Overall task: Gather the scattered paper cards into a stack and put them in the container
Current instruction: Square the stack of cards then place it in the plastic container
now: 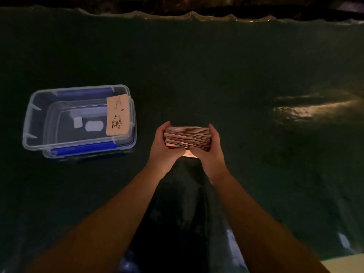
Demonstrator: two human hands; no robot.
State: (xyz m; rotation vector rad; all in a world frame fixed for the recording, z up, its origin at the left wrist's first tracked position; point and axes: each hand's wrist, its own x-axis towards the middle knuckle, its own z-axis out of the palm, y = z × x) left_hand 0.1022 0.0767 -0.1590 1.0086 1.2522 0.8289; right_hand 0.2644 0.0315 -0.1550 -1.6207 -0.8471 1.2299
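Both forearms come in from the bottom, left hand (162, 143) and right hand (211, 148) squeezing the stack of cards (188, 137) from either end, fingers wrapped around it just above the dark desk (216, 75). Stack's long axis runs left-right. Container (29, 123) sits off to the left, closer to the left hand, long side also left-right, with one card (117, 116) already inside at its right end.

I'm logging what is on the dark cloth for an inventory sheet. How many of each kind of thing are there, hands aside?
Clear plastic container, open, with blue clips: 1
Card stack held between the left hand and the right hand: 1
Card pile inside the container at its right end: 1
Single card lying under the held stack: 1
Total: 4
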